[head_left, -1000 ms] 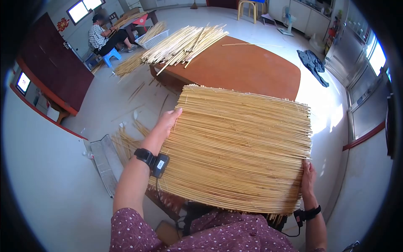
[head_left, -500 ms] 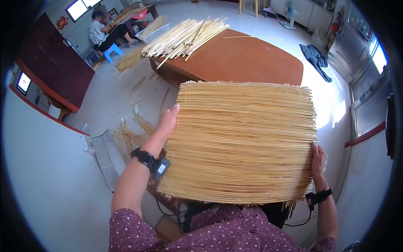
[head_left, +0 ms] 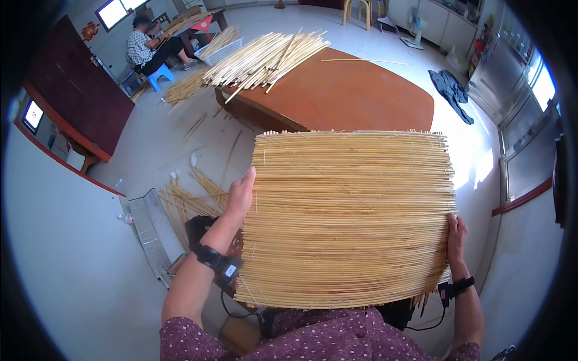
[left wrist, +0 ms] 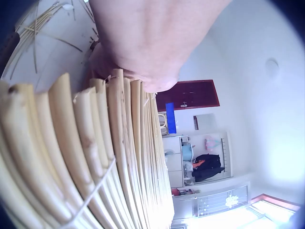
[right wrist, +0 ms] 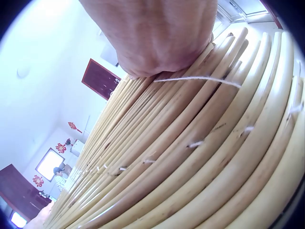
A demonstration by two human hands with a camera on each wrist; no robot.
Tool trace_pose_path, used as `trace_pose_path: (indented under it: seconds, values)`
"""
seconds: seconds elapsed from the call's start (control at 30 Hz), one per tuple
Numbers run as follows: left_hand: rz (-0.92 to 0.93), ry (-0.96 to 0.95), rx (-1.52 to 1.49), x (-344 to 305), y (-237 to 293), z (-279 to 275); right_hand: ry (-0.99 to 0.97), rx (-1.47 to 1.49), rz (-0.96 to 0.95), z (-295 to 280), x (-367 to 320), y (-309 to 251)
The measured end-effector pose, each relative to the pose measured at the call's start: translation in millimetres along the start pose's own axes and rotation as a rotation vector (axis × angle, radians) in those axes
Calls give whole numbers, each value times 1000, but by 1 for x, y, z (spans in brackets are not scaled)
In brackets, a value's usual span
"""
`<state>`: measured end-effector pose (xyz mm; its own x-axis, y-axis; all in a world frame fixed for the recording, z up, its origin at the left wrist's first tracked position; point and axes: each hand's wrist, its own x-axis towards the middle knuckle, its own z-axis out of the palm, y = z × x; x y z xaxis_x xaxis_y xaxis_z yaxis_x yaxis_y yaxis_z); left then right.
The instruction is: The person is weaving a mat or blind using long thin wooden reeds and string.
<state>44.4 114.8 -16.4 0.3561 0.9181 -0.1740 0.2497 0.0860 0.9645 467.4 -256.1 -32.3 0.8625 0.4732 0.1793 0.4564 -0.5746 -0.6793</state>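
A wide mat of thin yellow stalks, bound with white thread, is held up in front of the body in the head view. The left hand grips its left edge, thumb on the face and the other fingers hidden behind. At the right edge, the right hand holds the mat lower down. Close up in the left wrist view are the stalk ends beside the hand. White stitches cross the stalks below the hand in the right wrist view.
Beyond the mat stands a brown table with a pile of loose stalks. More stalks and a metal tray lie on the floor at left. A seated person is at the back left; dark cloth lies at right.
The mat first rose and moved right, then its top edge came down slightly, with both hands still on its edges. The left hand now sits lower in the head view.
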Motion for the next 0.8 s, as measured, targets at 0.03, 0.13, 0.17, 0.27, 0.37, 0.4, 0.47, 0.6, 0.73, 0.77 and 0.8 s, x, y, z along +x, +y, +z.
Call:
trace_pose_path:
  seconds: [0.03, 0.13, 0.17, 0.27, 0.37, 0.4, 0.47, 0.6, 0.73, 0.77, 0.8]
  values:
    - [2, 1, -1, 1, 0, 0, 1, 1, -2, 0, 0, 1]
    - [-83, -98, -248, 3, 9, 3, 2, -15, 1, 0, 1, 5]
    - [-98, -130, -329, 5, 7, 2, 17, -30, -10, 1, 0, 5]
    - [-89, -99, -289, 10, -7, 3, 13, -20, 1, 0, 0, 4]
    - [-105, -35, -118, 14, -9, 1, -15, -2, 21, -3, -2, -4]
    - [-143, -28, -68, 13, -6, 1, -26, -3, 12, -4, -2, -7]
    - [-193, -71, -273, 10, 3, 2, -92, 90, 90, -2, 2, 6]
    - [-232, -191, -582, -10, 62, 3, -220, 446, 248, 5, 8, 24]
    - [-194, -266, -579, -11, 78, -1, -245, 489, 270, 5, 9, 29]
    - [-200, -263, -586, -8, 76, -4, -278, 436, 279, 3, 11, 35]
    - [-231, -351, -679, -2, 70, -8, -314, 375, 291, -2, 7, 27]
